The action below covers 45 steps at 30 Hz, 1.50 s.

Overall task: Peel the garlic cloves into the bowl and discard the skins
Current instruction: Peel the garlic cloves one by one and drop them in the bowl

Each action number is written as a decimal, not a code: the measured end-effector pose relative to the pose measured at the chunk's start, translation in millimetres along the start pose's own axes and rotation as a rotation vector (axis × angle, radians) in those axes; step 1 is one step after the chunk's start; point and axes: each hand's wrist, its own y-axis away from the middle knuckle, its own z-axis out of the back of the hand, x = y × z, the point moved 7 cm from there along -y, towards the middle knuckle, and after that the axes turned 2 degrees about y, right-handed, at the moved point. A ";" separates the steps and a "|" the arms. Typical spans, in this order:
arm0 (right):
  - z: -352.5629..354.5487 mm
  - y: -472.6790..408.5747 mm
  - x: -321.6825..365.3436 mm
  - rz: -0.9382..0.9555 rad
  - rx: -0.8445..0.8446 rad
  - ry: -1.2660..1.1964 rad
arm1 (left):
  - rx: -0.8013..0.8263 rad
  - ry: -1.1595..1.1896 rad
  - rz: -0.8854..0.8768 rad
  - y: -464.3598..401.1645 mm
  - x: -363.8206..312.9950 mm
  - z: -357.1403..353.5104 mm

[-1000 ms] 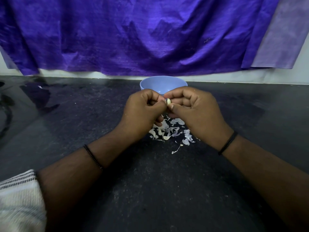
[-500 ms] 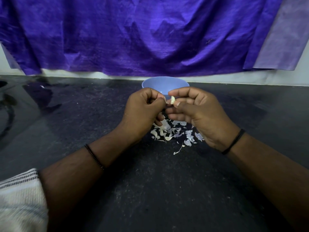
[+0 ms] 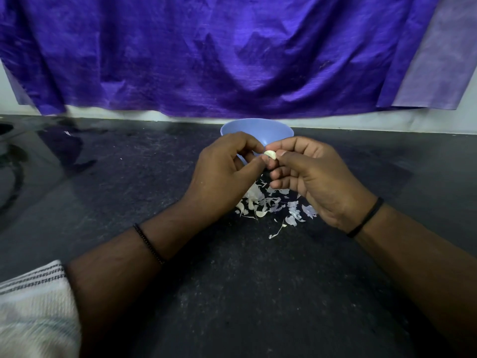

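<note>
The small pale garlic clove (image 3: 270, 154) had emerged barer, pinched in the right hand (image 3: 317, 180) grip, the left hand (image 3: 224, 174) picking at it, before the blue plastic bowl (image 3: 256, 131).

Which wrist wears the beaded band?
The left wrist's band is beaded; the right wrist's band is a plain smooth black loop.
</note>
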 end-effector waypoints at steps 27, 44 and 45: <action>1.1 2.3 4.6 0.091 -0.003 0.160 | 0.131 0.418 0.470 5.8 27.3 -19.0; 7.2 1.9 7.8 0.086 -0.098 -0.029 | -0.011 0.210 0.149 2.7 10.0 -2.7; 8.6 1.9 7.1 0.080 -0.121 -0.010 | -0.034 0.179 0.115 2.0 8.7 -0.7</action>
